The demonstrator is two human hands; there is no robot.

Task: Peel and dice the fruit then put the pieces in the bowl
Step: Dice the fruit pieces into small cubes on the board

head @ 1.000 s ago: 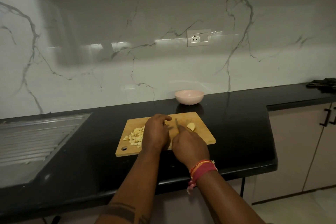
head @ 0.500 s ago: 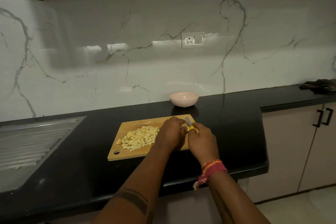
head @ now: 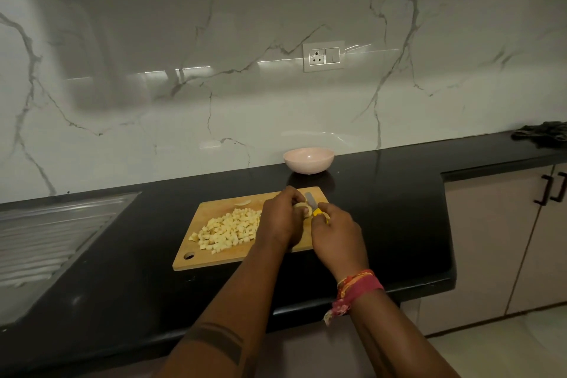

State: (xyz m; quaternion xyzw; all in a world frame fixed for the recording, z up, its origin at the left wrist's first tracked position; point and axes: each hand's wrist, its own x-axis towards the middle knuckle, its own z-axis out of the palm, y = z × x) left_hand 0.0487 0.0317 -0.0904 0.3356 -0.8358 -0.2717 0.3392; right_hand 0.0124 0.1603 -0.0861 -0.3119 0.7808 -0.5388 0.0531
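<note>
Head view shows your left hand (head: 280, 218) pinching the fruit piece (head: 302, 209) and your right hand (head: 336, 235) gripping the knife (head: 313, 204) at frame centre, much as half a second ago, diced fruit (head: 228, 230) heaped on the board (head: 211, 261), bowl (head: 308, 160) just above.

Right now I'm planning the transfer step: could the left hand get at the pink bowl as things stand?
Probably not at once: the left hand holds a fruit piece over the cutting board. The pink bowl sits just beyond the board on open counter, with nothing between, so once freed it looks reachable.
</note>
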